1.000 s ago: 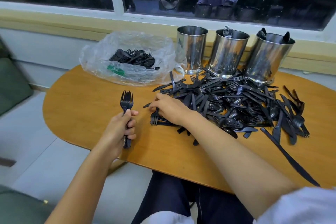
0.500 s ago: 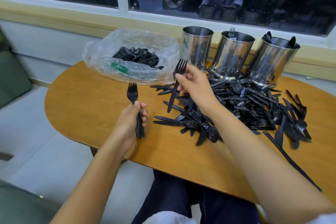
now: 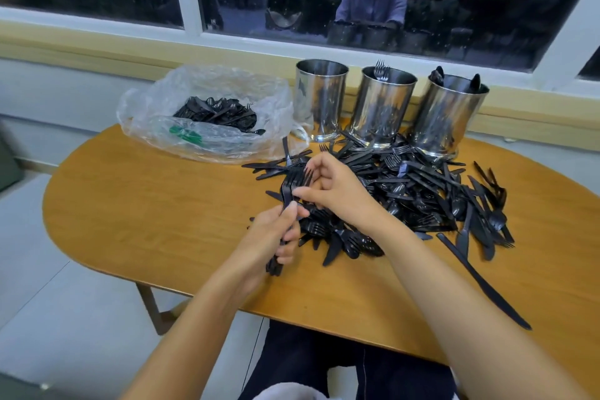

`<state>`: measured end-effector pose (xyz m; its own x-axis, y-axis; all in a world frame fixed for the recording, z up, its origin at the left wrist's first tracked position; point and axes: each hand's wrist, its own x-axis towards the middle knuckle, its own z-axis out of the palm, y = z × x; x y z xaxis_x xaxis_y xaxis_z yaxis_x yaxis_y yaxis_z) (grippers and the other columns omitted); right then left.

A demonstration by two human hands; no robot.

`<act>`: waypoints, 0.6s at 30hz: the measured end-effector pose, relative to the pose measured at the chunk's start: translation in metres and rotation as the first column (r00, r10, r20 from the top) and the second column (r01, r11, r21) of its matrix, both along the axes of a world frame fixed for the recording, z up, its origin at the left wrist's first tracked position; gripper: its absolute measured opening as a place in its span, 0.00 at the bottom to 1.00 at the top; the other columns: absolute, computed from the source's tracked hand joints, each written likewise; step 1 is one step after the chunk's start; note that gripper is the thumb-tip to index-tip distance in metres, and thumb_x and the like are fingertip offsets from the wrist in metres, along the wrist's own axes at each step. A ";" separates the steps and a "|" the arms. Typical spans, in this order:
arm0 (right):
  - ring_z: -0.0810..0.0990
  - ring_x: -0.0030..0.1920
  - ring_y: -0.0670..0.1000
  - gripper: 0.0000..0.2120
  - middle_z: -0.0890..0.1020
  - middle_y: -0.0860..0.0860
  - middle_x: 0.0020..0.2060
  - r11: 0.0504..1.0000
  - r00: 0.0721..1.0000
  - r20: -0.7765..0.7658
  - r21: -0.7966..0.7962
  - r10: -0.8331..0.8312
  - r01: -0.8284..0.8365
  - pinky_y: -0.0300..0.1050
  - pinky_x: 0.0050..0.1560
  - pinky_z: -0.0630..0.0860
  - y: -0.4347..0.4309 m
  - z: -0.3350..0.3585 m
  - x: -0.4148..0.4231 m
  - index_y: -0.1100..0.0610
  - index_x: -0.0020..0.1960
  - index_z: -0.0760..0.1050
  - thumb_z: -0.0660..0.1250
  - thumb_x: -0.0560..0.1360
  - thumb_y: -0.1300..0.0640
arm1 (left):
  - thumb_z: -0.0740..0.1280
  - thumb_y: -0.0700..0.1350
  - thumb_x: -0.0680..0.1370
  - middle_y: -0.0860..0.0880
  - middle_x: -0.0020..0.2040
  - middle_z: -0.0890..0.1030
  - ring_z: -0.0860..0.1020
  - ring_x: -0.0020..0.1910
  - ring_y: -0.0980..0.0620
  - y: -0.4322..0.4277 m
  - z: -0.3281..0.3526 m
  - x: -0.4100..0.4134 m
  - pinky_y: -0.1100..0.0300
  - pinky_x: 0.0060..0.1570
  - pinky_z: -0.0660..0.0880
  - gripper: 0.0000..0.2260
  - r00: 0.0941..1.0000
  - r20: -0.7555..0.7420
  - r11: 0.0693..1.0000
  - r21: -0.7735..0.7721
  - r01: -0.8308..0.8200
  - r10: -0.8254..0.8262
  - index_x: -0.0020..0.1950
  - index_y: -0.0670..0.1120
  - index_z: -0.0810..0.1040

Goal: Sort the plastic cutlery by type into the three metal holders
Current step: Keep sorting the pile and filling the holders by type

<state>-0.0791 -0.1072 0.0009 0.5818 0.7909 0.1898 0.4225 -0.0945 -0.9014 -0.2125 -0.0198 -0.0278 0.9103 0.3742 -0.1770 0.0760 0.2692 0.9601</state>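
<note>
1. Near zone. The left hand (image 3: 272, 237) grips the fork bundle (image 3: 289, 185) by the handles, fingers (image 3: 287, 232) clamped round them, heads pointing far. Judgement: holding several forks in one stack allows one trip to a holder instead of many.

2. The right hand (image 3: 337, 195) meets the bundle at the fork necks. Its thumb and curled fingers close on the heads, probably seating one more fork into the stack.

3. Open room. The desk (image 3: 146, 211) is bare wood to the left of the hands; this is the free side for moving. A long knife (image 3: 480, 279) lies at near right, its tip close to the near edge; a sweeping forearm could push it off.

4. Middle zone. The loose pile (image 3: 422, 191) of black cutlery spreads right of the hands and reaches the holder bases.

5. Far zone. The plastic bag (image 3: 227, 146) at far left holds more cutlery. The left holder (image 3: 319, 101) shows nothing above its rim, the middle holder (image 3: 383, 110) shows fork tines, and the right holder (image 3: 449, 117) shows rounded dark ends. The bundle likely belongs in the middle one; approach from above, clear of the rims.
</note>
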 end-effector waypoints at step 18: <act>0.68 0.57 0.48 0.18 0.75 0.47 0.55 0.862 0.750 0.643 -0.458 0.154 0.216 0.43 0.51 0.73 -0.033 -0.043 -0.013 0.51 0.64 0.74 0.68 0.77 0.47 | 0.53 0.51 0.85 0.52 0.29 0.64 0.60 0.22 0.58 0.015 -0.015 -0.007 0.66 0.22 0.61 0.14 0.950 -0.018 0.937 -0.164 -0.309 0.311 0.49 0.44 0.72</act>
